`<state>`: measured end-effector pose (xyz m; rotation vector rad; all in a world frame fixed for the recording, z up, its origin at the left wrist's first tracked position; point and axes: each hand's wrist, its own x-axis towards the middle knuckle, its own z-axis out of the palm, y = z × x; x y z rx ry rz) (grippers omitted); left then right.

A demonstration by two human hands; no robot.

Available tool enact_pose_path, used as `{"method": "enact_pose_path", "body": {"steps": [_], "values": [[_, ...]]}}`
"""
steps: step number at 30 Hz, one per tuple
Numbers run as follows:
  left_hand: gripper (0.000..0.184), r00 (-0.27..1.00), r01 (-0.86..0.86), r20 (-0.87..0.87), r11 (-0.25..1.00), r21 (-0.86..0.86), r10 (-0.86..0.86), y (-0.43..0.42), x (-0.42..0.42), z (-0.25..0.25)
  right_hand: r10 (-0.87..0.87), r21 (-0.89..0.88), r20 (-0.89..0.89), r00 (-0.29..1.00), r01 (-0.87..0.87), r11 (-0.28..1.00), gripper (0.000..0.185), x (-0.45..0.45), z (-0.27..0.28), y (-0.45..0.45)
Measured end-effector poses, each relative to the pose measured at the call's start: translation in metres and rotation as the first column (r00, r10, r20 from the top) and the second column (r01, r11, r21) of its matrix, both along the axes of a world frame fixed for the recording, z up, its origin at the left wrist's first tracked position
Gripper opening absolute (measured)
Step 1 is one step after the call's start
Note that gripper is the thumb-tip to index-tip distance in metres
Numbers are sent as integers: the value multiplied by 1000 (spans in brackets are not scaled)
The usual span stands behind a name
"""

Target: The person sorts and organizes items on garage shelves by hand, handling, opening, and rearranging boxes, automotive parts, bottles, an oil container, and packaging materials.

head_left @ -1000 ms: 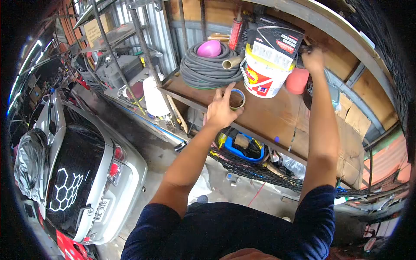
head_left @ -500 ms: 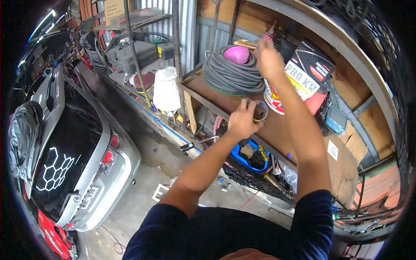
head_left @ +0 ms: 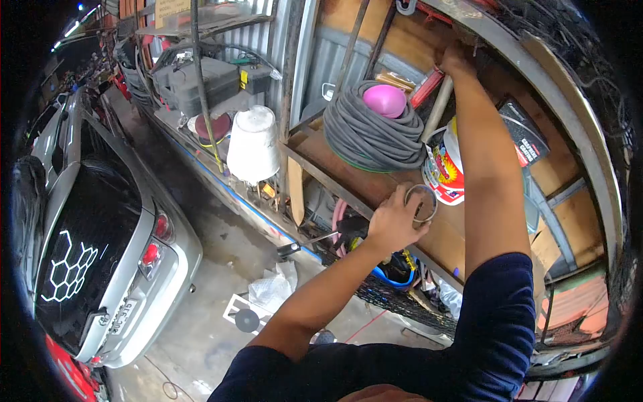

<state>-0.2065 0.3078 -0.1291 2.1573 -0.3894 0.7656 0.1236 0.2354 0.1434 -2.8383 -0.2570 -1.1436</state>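
My left hand (head_left: pixel 396 226) is closed around the edge of a round, hollow ring (head_left: pixel 423 194), which looks like a roll of tape, over the front edge of the brown shelf (head_left: pixel 315 149). Up at the back of the shelf is my right hand (head_left: pixel 457 61), its fingers largely hidden and dark. Beside it lean a red tube (head_left: pixel 426 88) and a pale grey pipe (head_left: pixel 439 107); whether the hand grips either one, I cannot tell. Between the hands sit a coil of grey hose (head_left: pixel 368 134) with a pink rounded object (head_left: pixel 384 100) on top, and a white-and-red bucket (head_left: pixel 443 167).
A silver car (head_left: pixel 127 248) is parked at the left. White stacked buckets (head_left: pixel 254 144) and a grey tool case (head_left: pixel 201 84) stand on the far ledge. Below the shelf are a blue container (head_left: pixel 395 278) and black netting (head_left: pixel 375 291). A metal frame (head_left: pixel 522 60) arches overhead.
My right hand has moved farther back and right, past the hose coil toward the shelf's rear. My left hand still holds the ring. The view has shifted, uncovering more of the bucket and pipe.
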Motion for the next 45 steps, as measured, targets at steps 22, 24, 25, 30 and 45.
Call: {"method": "enact_pose_path", "body": {"steps": [22, 24, 25, 30, 45], "values": [[62, 1000, 1, 8, 1000, 6, -1, -2, -3, 5, 38, -701, -23, 999, -43, 712, 39, -154, -89, 18], [62, 1000, 4, 8, 1000, -4, -4, -4, -5, 4, 14, -630, -237, 971, -165, 759, 36, -169, -101, 12], [63, 1000, 4, 18, 1000, -7, -4, -4, -4, 4, -7, -601, -302, 953, -185, 778, 35, -172, -104, 8], [62, 1000, 12, 11, 1000, -21, -12, -1, -4, 4, -117, -474, -481, 869, -146, 868, 32, -133, -114, 2], [65, 990, 40, 135, 999, -5, -39, -4, 2, 3, 556, 32, -83, 827, -555, 831, 39, -395, -179, -81]]}}
